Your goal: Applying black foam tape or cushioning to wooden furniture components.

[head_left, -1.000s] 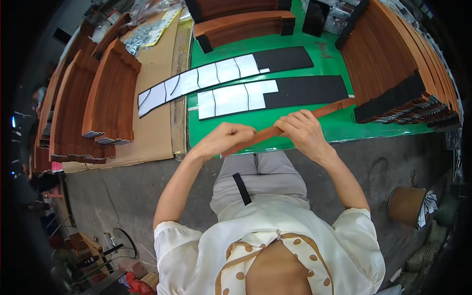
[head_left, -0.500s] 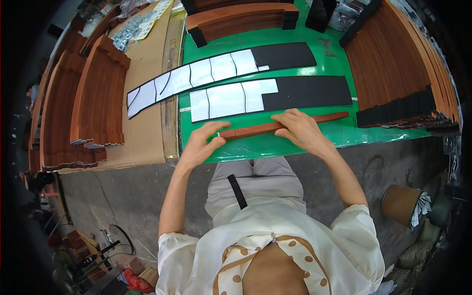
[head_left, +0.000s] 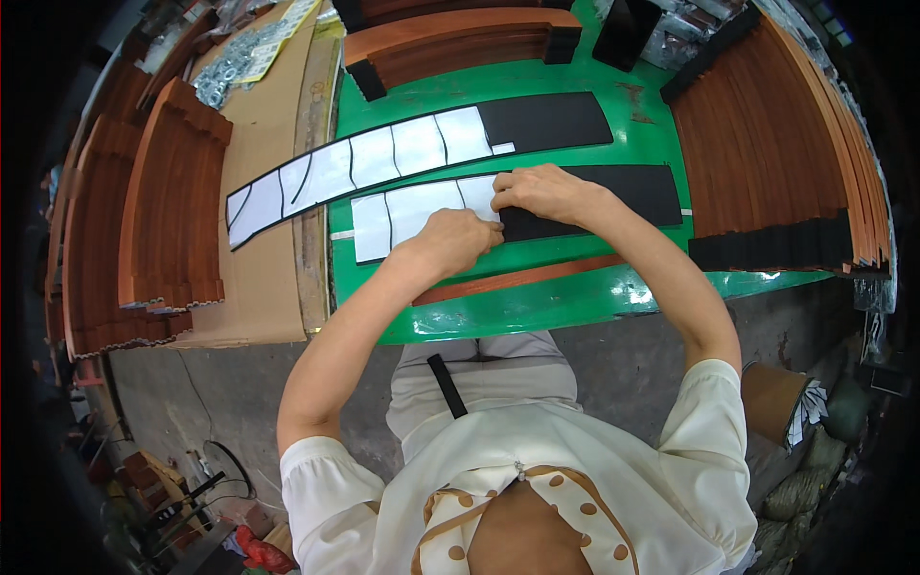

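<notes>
Two black strips partly covered with white backing paper lie on a green tabletop, a far one (head_left: 551, 122) and a near one (head_left: 618, 195). My left hand (head_left: 452, 241) is closed at the near strip's lower edge, fingertips pinching where the white backing paper (head_left: 422, 214) meets bare black. Just above it, my right hand (head_left: 544, 192) is closed too, its fingertips pinching the paper at the strip's upper side. My fingers hide part of the paper's edge. A thin reddish-brown wooden strip (head_left: 527, 277) lies nearer me, partly under my right forearm.
Stacked brown curved boards stand at the left (head_left: 177, 201) and right (head_left: 767, 153). Another brown curved piece (head_left: 460, 48) with black ends is at the back, near a black phone-like slab (head_left: 626, 34). Cardboard (head_left: 264, 240) covers the left side, with small metal parts (head_left: 244, 62) on it.
Both hands have left the reddish-brown wooden strip, which now lies on the table. They have moved forward and together onto the near black strip, pinching at its white paper.
</notes>
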Available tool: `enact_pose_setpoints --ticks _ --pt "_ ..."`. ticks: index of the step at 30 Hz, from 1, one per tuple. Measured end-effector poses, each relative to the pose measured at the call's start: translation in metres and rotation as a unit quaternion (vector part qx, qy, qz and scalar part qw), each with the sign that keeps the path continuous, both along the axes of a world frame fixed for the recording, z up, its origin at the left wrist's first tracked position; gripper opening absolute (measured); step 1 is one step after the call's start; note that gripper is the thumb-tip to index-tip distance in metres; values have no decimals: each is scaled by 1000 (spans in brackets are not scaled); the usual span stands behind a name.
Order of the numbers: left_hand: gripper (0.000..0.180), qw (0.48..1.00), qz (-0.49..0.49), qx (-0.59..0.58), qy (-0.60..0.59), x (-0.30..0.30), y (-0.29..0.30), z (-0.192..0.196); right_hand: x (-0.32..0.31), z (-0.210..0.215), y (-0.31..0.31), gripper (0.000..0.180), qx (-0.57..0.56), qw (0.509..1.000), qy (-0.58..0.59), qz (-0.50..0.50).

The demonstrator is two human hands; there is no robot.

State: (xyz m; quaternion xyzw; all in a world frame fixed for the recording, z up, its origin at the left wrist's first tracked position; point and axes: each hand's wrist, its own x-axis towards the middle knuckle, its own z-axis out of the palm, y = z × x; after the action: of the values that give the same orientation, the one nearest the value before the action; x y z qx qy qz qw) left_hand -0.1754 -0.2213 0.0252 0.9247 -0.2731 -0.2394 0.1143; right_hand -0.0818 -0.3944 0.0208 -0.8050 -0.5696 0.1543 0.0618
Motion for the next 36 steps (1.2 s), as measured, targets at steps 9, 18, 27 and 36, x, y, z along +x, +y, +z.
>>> enact_pose_setpoints --ticks 9,18,27,36 --pt "33 999 31 21 26 -2 0 -2 12 6 8 19 -46 995 71 45" --pt "29 994 57 89 21 -17 30 21 1 46 -56 19 269 840 396 -257" --pt "31 865 160 -316 -356 -49 -34 64 -87 53 -71 13 439 542 594 -401" --pt "36 816 60 -386 -427 -60 -75 51 -140 49 -105 26 439 479 657 -381"
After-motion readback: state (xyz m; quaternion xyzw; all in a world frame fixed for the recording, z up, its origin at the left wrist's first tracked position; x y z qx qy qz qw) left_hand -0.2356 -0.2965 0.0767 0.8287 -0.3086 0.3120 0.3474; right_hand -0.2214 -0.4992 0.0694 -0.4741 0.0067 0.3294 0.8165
